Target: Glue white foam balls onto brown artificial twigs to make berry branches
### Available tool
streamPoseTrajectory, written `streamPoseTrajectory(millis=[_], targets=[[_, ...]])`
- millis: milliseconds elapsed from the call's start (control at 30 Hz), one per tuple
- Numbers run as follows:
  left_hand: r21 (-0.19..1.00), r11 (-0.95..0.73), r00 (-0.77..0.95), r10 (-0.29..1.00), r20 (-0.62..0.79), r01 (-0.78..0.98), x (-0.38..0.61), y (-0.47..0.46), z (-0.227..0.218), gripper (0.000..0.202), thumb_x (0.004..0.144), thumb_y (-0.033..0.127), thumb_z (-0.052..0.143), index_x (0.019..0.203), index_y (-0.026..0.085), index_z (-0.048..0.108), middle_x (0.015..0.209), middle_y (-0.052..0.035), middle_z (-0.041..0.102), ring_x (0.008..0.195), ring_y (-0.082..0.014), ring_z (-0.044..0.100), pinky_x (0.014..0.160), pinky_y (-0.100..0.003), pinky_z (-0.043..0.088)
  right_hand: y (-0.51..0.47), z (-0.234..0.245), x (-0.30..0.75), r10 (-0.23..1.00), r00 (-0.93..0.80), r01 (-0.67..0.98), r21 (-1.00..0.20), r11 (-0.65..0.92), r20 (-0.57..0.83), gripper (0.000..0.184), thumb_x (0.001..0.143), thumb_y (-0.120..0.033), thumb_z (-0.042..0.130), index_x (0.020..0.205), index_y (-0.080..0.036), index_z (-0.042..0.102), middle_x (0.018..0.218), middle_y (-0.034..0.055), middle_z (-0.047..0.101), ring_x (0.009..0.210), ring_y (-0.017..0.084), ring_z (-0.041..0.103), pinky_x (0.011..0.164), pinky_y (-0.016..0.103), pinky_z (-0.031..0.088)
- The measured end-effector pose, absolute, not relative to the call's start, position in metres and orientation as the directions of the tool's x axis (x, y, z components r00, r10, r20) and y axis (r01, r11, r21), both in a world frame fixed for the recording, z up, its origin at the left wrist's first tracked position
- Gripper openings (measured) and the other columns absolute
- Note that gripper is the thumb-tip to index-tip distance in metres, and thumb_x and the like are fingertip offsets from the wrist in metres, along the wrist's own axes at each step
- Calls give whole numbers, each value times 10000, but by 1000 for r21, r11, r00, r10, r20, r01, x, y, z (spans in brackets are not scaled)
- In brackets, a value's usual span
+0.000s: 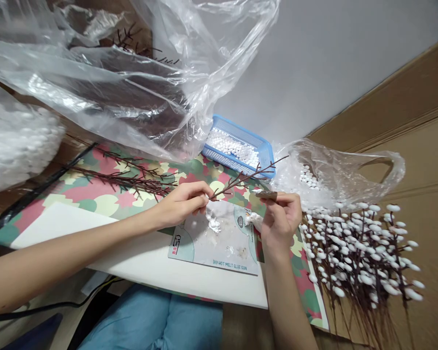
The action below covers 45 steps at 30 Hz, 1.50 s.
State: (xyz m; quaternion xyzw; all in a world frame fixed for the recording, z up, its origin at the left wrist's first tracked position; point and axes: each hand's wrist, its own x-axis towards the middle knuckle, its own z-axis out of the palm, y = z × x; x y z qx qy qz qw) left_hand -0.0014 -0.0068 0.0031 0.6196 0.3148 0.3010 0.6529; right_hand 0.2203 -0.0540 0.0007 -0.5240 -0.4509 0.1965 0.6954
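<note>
My left hand (pixel 190 201) pinches the lower end of a brown artificial twig (pixel 237 180), whose forked tip points up to the right. In my right hand (pixel 282 218) is a small flat brownish piece (pixel 267 195) with some white stuff at its tip, close to the twig. Below both hands lies a grey card (pixel 219 253) printed "DIY HOT MELT GLUE GUN". A lump of white paste (pixel 214 224) sits on that card, and another white lump (pixel 254 219) is by my right wrist.
Bare twigs (pixel 131 181) lie left on the patterned table cover (pixel 105 206). A blue basket (pixel 264 148) holds white pellets. Clear plastic bags (pixel 160 92) hang at upper left; another bag (pixel 350 160) is right. White-tipped twigs (pixel 361 257) are bunched at right. A bag of white pellets (pixel 18 146) is left.
</note>
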Motion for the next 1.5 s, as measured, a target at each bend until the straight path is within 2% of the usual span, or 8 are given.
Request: streamPoseTrajectory(millis=[700,967,1233,1500], targets=[[999,42,629,777,-32,0,-1,-8,-1,113,792,242,497,840,160,559,584,46,526,507,-84,430,471,-186,308,-52,-7,226,742,501,324,-892,316,445,105,707,-259,634,727,-218,539,737,-14,545,734,170,566,678,316,432],[1000,31,630,776,-21,-5,-1,-8,-2,102,804,233,490,834,160,554,591,44,515,528,-84,442,470,-184,310,-51,-9,226,742,512,278,-901,334,433,86,665,-186,631,711,-207,562,720,-16,571,727,168,566,709,319,437],[999,47,638,770,-34,-4,-1,-8,-6,112,807,252,494,843,167,558,608,36,527,562,-99,474,498,-194,338,-52,-7,226,751,506,293,-903,313,424,79,688,-212,614,726,-214,545,726,-21,558,742,171,576,717,330,450],[999,52,639,768,-38,-3,-2,-9,-3,119,806,244,493,858,162,563,594,42,525,533,-89,439,477,-187,311,-51,0,227,734,532,191,-904,382,422,89,651,-164,611,699,-206,549,709,-32,569,709,156,590,719,319,453]])
